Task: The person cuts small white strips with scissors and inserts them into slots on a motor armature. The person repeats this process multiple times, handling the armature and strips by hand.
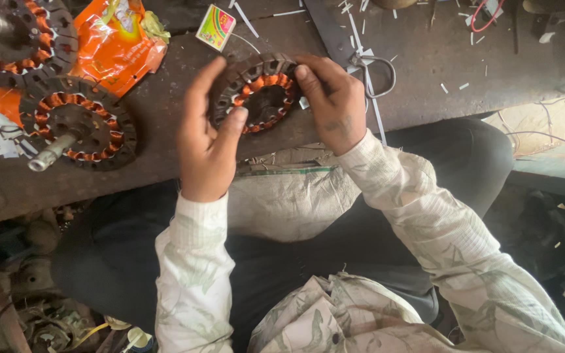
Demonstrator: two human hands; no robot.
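Item in hand: round motor stator (259, 95), dark laminated ring with copper-orange windings around a central hole. It is held above the near edge of the dark workbench (165, 163), tilted toward the person.

Left hand (207, 140): curled around the stator's left rim, thumb on the near face, fingers arched over the outer edge; closed on the part.

Right hand (331, 98): grips the stator's right rim, thumb pressed on the windings, fingers wrapped behind; closed on the part.

Also on the bench:
- Second stator (80, 124), same kind, lying flat to the left, with a metal shaft (50, 153) sticking out toward the bench edge.
- Third stator (17, 39), partly cut off at the top left corner.
- Orange plastic bag (119, 42), crumpled, between the stators at the back.
- Small colourful box (216, 27), just beyond the held stator.
- Scissors (367, 65), dark blades and grey loop handle, just right of the right hand.
- White paper strips (361, 33), scattered across the right part of the bench.

Person: seated, pale patterned sleeves, dark trousers, a woven sack (289, 196) across the lap below the held stator.
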